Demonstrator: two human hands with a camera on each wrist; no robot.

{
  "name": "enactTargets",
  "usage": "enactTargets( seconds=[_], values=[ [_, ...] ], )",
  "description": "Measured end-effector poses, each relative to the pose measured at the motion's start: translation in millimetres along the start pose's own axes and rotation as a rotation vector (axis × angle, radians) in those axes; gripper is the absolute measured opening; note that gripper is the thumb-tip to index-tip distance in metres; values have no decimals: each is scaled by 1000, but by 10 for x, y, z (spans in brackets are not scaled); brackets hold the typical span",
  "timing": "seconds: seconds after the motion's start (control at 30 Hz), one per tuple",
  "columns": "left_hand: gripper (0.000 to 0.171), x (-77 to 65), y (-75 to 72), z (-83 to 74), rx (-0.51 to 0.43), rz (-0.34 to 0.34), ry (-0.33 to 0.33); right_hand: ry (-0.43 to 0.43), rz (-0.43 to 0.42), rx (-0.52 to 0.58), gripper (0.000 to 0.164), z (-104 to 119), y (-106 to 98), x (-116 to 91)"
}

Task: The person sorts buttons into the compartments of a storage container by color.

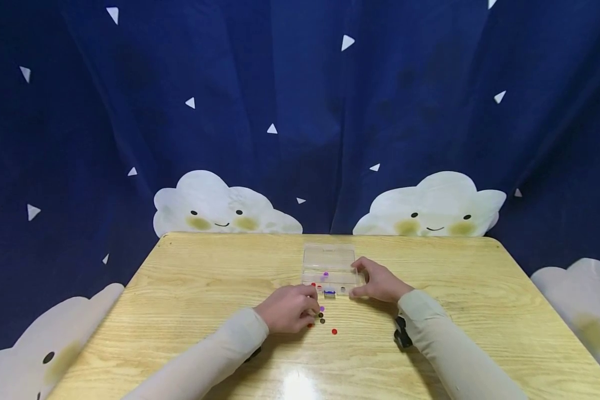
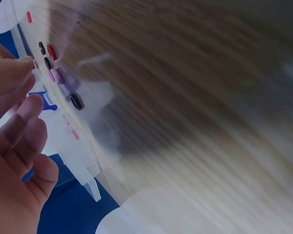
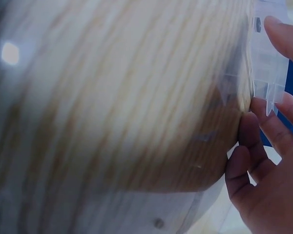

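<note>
A clear plastic box [image 1: 328,255] with compartments lies on the table, lid raised at the back, a blue clasp [image 2: 46,101] on its front. My right hand [image 1: 380,283] grips the box's right end, thumb at the near corner and fingers further back. Purple, red and dark discs show inside. Just left of the loose discs, my left hand [image 1: 290,308] hovers low with bent fingers. Its thumb and fingertips come close together; whether a disc is between them is unclear. Near them lie a purple disc [image 1: 322,309], black discs [image 1: 322,320] and a red disc [image 1: 334,331].
The pale wooden table [image 1: 210,272] stretches out on both sides of the box. A dark blue curtain [image 1: 300,111] with white triangles and smiling clouds hangs behind the table's far edge.
</note>
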State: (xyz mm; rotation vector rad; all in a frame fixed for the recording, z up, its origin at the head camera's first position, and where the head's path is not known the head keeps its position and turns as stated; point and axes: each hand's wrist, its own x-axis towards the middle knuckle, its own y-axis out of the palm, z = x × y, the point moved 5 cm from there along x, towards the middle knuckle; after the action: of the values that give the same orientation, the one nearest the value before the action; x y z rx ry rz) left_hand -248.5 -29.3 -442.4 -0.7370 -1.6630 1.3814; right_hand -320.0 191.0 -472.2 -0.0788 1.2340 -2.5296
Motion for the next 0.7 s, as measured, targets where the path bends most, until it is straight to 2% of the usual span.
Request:
enactTargets(
  seconds=[0.1, 0.3, 0.7],
  values=[
    [9, 11, 27, -10, 6, 20, -9, -12, 0, 0, 66, 0, -2, -8],
    [10, 46, 40, -27, 3, 53, -25, -23, -4, -7, 65, -4, -1, -5],
    [13, 124, 87, -89, 27, 66, 21, -44, -5, 0, 64, -23, 4, 8]
  ],
)
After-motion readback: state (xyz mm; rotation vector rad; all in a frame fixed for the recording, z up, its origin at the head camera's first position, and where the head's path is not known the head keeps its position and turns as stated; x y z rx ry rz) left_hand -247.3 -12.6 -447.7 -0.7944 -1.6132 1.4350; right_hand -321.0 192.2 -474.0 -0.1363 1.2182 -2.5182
